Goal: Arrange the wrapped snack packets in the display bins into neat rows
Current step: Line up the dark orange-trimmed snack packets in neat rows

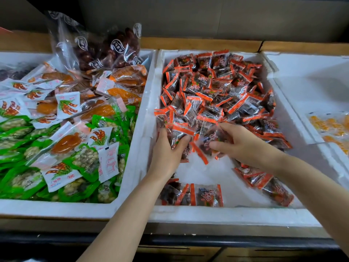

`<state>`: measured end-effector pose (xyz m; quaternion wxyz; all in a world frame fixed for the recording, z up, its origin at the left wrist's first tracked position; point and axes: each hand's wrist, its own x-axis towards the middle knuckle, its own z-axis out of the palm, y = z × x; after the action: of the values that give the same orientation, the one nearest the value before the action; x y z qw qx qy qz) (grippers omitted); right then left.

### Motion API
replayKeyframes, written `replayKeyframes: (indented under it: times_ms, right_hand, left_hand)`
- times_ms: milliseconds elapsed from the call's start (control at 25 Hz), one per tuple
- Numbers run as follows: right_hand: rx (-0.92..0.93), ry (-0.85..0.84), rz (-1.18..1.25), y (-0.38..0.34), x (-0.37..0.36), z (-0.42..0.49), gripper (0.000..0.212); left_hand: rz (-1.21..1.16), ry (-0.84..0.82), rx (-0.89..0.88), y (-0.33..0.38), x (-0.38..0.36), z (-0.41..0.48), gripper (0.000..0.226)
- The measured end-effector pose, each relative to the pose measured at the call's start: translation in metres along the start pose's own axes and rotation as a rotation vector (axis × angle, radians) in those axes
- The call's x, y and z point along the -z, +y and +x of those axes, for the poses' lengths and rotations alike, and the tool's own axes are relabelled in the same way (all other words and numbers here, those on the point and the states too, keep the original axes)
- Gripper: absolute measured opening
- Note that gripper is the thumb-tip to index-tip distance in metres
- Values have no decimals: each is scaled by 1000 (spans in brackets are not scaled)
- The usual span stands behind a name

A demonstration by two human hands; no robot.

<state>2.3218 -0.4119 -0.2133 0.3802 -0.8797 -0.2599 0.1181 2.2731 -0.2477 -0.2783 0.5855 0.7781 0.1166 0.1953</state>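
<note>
The middle white foam bin (226,214) holds a heap of clear snack packets with orange-red ends (217,87), piled toward its back. My left hand (167,154) grips a few of these packets at the heap's near left edge. My right hand (243,144) pinches more of them just to the right. A short row of the same packets (194,194) lies along the bin's front wall. Another small group (264,183) lies at the front right, partly hidden by my right forearm. Between them the bin's white floor shows.
The left foam bin (56,208) is full of mixed green, white and orange snack packets (62,129), with clear bags of dark red fruit (105,50) at its back. The right bin (309,103) holds orange-yellow packets (332,127). A dark counter edge runs below.
</note>
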Motion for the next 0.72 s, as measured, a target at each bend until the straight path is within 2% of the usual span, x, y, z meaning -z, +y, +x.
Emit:
replayKeyframes:
  times_ms: [80, 120, 200, 240, 280, 360, 440, 520, 560, 640, 720]
  right_hand:
    - [2, -35, 49, -3, 0, 0, 27]
    - [0, -38, 35, -3, -2, 1, 32]
    - [44, -48, -78, -6, -7, 1, 33]
    - [79, -43, -125, -11, -9, 0, 33]
    - [120, -33, -122, -14, -11, -1, 34]
    - [189, -2, -4, -24, -16, -6, 45]
    - [207, 50, 180, -30, -20, -9, 57]
    - [108, 91, 453, -29, -28, -9, 52]
    - [40, 87, 465, -26, -35, -8, 47]
    - [-81, 6, 190, -15, -56, -2, 38]
    - [-115, -81, -7, -7, -82, 6, 44]
  left_hand:
    - [63, -98, 24, 5, -1, -5, 34]
    - [16, -143, 69, 8, 1, -8, 41]
    - [-152, -269, 168, 13, 5, -18, 69]
    - [-178, -312, 166, 14, 9, -25, 73]
    - [-165, -323, 144, 17, 14, -32, 67]
    - [-138, -279, 91, 24, 28, -40, 61]
    - [-167, -164, 36, 35, 44, -46, 55]
    - [-221, -18, 16, 37, 63, -47, 52]
    - [-239, 39, 14, 35, 71, -47, 51]
    - [-234, 117, -11, 31, 85, -52, 52]
    - [-223, 176, -13, 26, 92, -59, 52]
